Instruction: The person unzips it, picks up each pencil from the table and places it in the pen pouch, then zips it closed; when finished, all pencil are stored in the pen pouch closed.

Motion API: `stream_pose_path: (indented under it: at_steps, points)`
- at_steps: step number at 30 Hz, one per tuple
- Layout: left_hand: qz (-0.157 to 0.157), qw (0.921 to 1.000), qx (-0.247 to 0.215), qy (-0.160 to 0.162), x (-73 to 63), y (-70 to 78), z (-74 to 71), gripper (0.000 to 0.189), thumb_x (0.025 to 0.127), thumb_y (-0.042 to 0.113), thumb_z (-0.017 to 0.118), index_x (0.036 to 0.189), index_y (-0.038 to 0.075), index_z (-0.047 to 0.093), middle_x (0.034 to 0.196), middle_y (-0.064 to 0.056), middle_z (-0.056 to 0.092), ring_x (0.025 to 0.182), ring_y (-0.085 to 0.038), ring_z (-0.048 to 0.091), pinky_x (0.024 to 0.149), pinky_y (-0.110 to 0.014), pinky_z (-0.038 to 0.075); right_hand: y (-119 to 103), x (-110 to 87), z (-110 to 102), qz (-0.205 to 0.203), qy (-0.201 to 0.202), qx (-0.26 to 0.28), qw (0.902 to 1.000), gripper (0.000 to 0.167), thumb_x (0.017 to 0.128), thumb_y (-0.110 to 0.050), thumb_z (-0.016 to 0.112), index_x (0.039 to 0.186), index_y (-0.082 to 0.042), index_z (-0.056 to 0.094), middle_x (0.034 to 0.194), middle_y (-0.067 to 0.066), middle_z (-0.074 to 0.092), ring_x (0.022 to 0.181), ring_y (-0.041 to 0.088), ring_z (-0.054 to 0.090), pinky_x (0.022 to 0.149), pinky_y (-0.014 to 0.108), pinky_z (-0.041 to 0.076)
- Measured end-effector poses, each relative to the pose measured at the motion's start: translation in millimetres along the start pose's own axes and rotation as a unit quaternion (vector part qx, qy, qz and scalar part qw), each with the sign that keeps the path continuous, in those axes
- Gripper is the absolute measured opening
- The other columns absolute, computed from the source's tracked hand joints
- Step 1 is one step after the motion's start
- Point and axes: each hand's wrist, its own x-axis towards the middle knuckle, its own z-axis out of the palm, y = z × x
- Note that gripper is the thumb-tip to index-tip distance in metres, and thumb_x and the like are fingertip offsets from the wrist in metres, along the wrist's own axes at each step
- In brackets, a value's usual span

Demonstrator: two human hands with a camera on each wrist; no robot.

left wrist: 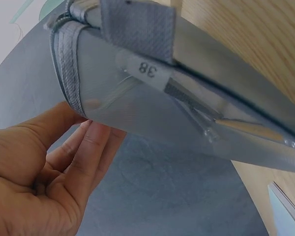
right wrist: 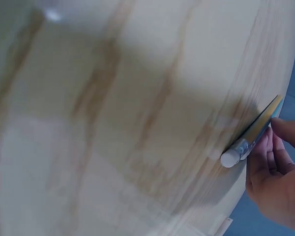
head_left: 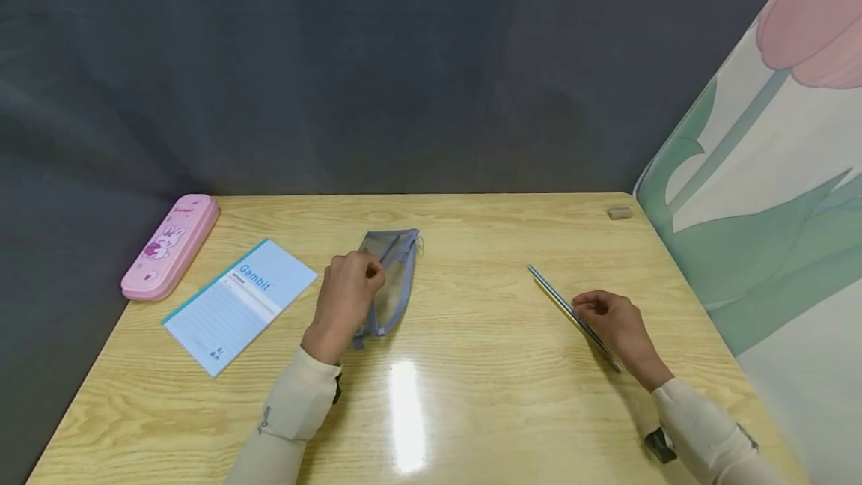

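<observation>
Pinching a see-through pouch with left fingers, and pencils with right fingers — risks, through too light a grip, losing one across the worktop.

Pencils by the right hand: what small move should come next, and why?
Probably bring the pencils across toward the pouch: the right hand pinches them, and the left hand pinches the pouch's edge, as if steadying it. I can't tell whether its zip is open.
</observation>
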Motion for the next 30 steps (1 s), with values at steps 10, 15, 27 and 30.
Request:
stream_pose_path:
  at_steps: [10,15,27,30]
  points:
    - [0.006,1.0,0.003,0.003,0.6,1.9,0.3,0.03,0.107,0.002,0.066,0.079,0.004,0.076,0.076,-0.008,0.067,0.046,-0.012,0.042,0.047,-0.027,0.037,-2,0.4,6,-0.034,0.016,-0.059,0.9976,0.014,0.101,0.0,0.072,0.111,0.009,0.076,0.095,0.014,0.077,0.085,0.024,0.07,0.068,0.026,0.053]
    - [0.005,1.0,0.002,0.002,1.3,2.2,0.3,0.03,0.106,0.001,0.067,0.078,0.004,0.075,0.076,-0.008,0.067,0.047,-0.013,0.043,0.048,-0.028,0.037,-4,1.1,9,-0.057,0.024,-0.091,0.9939,0.01,0.098,0.004,0.073,0.106,0.009,0.077,0.09,0.013,0.076,0.082,0.024,0.069,0.068,0.032,0.053]
    - [0.003,1.0,0.003,0.0,1.5,1.1,0.7,0.031,0.106,0.0,0.067,0.075,0.004,0.072,0.071,-0.006,0.063,0.048,-0.012,0.041,0.048,-0.027,0.036,-9,1.2,11,-0.068,0.028,-0.1,0.9923,0.011,0.097,0.007,0.073,0.106,0.011,0.078,0.091,0.018,0.077,0.083,0.03,0.072,0.069,0.039,0.057]
    - [0.002,1.0,0.004,0.001,1.2,0.7,0.8,0.028,0.106,0.001,0.067,0.078,0.002,0.075,0.072,-0.007,0.065,0.048,-0.012,0.042,0.048,-0.027,0.037,-9,3.0,9,-0.062,0.023,-0.091,0.9937,0.011,0.098,0.004,0.073,0.106,0.01,0.078,0.091,0.015,0.077,0.081,0.025,0.071,0.067,0.034,0.055]
